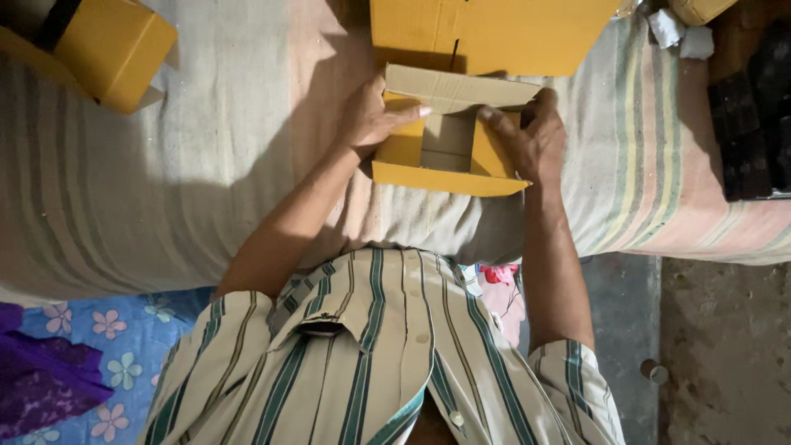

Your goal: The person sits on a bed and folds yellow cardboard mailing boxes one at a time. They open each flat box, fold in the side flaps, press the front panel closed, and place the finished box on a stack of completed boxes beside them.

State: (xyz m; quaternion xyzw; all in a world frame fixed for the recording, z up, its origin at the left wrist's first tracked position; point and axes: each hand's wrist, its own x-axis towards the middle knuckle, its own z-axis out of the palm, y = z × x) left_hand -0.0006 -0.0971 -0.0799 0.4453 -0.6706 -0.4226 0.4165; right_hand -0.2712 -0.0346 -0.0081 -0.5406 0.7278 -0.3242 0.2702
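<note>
Striped cloth [206, 181], pale with faded green and pink bands, is covering the wide surface that is filling most of the view. A person in a green-and-cream striped shirt [379, 363] is leaning over it from the lower edge. At the top centre a large flat sheet of yellow cardboard [494, 33] is lying on the cloth, and a folded yellow box [111, 49] is sitting at the top left corner. Just below the flat sheet, a small open yellow carton [451, 140] is resting on the cloth, its brown inside showing. The left hand [375, 115] is gripping the carton's left wall, thumb reaching across the raised top flap. The right hand [531, 136] is clasping the right wall, fingers curling over the edge into the opening. Dark blocks [754, 124] are lying at the far right, beside crumpled white paper [680, 33].
</note>
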